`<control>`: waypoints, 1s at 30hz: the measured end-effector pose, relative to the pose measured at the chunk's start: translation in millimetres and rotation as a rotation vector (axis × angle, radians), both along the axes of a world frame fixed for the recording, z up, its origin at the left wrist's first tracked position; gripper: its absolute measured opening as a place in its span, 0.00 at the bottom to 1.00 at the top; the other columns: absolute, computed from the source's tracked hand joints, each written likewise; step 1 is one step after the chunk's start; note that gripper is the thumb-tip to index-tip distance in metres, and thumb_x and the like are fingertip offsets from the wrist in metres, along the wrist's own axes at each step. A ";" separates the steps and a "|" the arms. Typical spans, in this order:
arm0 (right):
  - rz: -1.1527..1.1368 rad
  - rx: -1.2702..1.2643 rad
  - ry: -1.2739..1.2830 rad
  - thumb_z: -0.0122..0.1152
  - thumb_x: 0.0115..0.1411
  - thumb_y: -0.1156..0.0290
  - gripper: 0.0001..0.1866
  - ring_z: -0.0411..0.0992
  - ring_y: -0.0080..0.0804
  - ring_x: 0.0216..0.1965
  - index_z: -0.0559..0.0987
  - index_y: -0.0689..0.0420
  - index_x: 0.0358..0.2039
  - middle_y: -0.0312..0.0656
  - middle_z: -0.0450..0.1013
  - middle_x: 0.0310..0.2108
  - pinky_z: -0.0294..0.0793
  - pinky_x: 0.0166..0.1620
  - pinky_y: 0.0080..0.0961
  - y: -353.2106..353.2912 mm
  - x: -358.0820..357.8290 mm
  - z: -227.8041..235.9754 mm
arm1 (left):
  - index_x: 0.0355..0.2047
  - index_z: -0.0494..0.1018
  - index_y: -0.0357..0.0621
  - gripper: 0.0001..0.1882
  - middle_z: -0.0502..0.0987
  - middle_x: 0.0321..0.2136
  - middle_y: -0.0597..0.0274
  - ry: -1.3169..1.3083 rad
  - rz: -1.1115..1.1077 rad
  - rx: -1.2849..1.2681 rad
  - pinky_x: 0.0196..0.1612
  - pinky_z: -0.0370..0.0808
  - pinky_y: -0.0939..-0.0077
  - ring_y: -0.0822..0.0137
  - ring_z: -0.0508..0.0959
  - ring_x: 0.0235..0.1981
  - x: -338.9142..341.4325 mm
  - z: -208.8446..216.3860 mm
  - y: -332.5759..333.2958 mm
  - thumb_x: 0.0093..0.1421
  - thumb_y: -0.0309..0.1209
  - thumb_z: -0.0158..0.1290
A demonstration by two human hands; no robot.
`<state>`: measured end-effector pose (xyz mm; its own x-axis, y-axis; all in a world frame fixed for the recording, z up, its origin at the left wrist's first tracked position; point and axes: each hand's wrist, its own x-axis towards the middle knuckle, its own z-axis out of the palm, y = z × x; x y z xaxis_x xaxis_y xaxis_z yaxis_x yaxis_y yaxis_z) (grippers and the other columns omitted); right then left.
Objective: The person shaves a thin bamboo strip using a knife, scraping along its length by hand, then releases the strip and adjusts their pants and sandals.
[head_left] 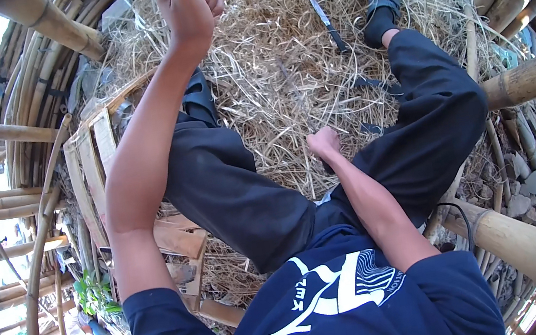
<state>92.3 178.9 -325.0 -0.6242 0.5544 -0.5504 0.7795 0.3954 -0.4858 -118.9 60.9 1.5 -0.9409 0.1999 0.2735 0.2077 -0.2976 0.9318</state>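
Observation:
My left hand is raised at the end of a stretched arm, near the top edge, with its fingers curled into a fist. A thin pale strand shows beside that fist, but what it grips is not clear. Low between my thighs, my right hand is closed too; whatever lies in it is hidden or too thin to make out. Beyond it, a knife with a dark handle and narrow blade rests on the pale shavings, left of my right sandal.
Slatted wood lies left of my left leg. A thick bamboo pole runs at the lower right beside rubble. Another bamboo pole crosses the upper left. Dark strips lie near my right leg. A person shows far left.

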 end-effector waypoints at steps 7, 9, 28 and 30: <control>-0.248 -0.819 0.029 0.58 0.48 0.67 0.13 0.71 0.32 0.15 0.74 0.64 0.16 0.43 0.71 0.15 0.72 0.22 0.34 -8.3 -7.6 42.0 | 0.12 0.51 0.48 0.23 0.46 0.09 0.71 0.033 0.041 0.052 0.15 0.47 0.75 0.75 0.47 0.10 -5.6 15.0 -18.9 0.65 0.37 0.35; -0.086 -0.529 0.070 0.59 0.48 0.65 0.14 0.73 0.35 0.17 0.76 0.65 0.18 0.46 0.73 0.17 0.73 0.25 0.35 -10.8 -7.5 56.2 | 0.13 0.51 0.48 0.23 0.46 0.10 0.71 0.112 0.112 0.020 0.16 0.47 0.75 0.75 0.46 0.11 -14.0 18.5 -31.9 0.66 0.38 0.35; 0.130 -0.099 0.028 0.64 0.50 0.57 0.22 0.77 0.38 0.20 0.79 0.69 0.23 0.52 0.76 0.20 0.76 0.27 0.33 0.3 -22.1 20.9 | 0.14 0.55 0.52 0.27 0.50 0.10 0.73 0.099 0.180 0.104 0.14 0.51 0.75 0.75 0.52 0.09 14.5 38.0 -25.8 0.66 0.51 0.44; 0.123 -0.154 0.000 0.64 0.51 0.58 0.22 0.75 0.35 0.17 0.79 0.70 0.23 0.52 0.76 0.20 0.74 0.24 0.32 -4.1 -25.5 27.6 | 0.14 0.56 0.52 0.28 0.52 0.10 0.72 0.072 -0.011 0.235 0.17 0.54 0.75 0.74 0.54 0.10 13.4 40.1 -26.9 0.66 0.52 0.44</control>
